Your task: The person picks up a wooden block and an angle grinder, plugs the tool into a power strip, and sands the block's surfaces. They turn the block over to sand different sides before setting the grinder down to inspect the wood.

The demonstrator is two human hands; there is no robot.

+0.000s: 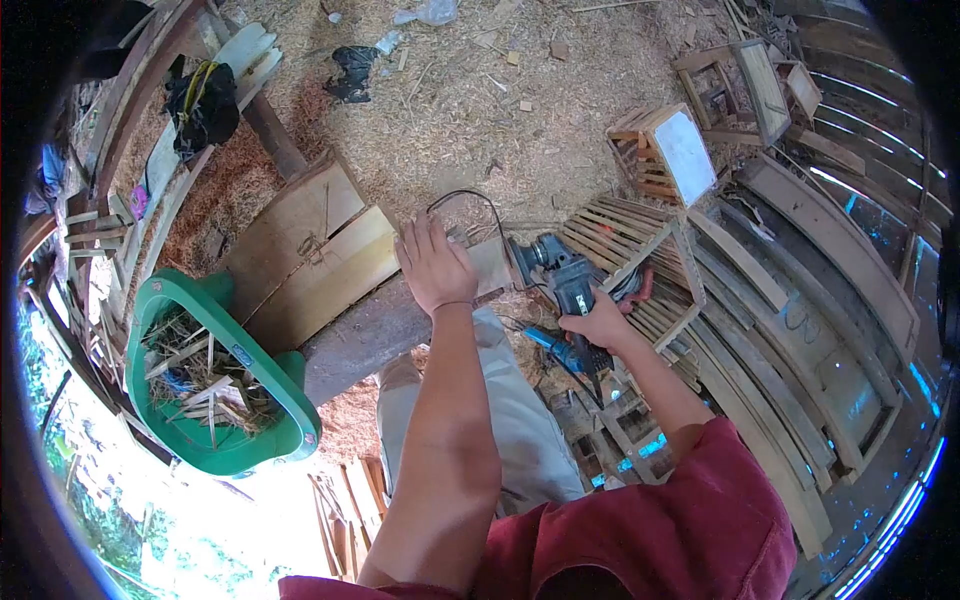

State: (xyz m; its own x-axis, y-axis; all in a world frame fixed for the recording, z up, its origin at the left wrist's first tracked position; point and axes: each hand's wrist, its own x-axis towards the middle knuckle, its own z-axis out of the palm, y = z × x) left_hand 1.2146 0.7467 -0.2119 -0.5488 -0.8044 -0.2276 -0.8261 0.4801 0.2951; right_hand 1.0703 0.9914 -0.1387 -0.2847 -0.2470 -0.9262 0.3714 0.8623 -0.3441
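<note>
My right hand is wrapped round the dark body of a corded power tool, whose round head points up and left beside the end of a wooden plank. My left hand lies with fingers stretched out on the plank's edge, next to a pale board. The plank runs across in front of my legs. A black cable loops above the tool. Just below the tool lies a blue tool.
A green plastic chair holding wood scraps is at the left. Slatted wooden crates stand right of the tool, with a white-topped box behind. Long boards fill the right side. Shavings and a black plastic bag lie on the ground.
</note>
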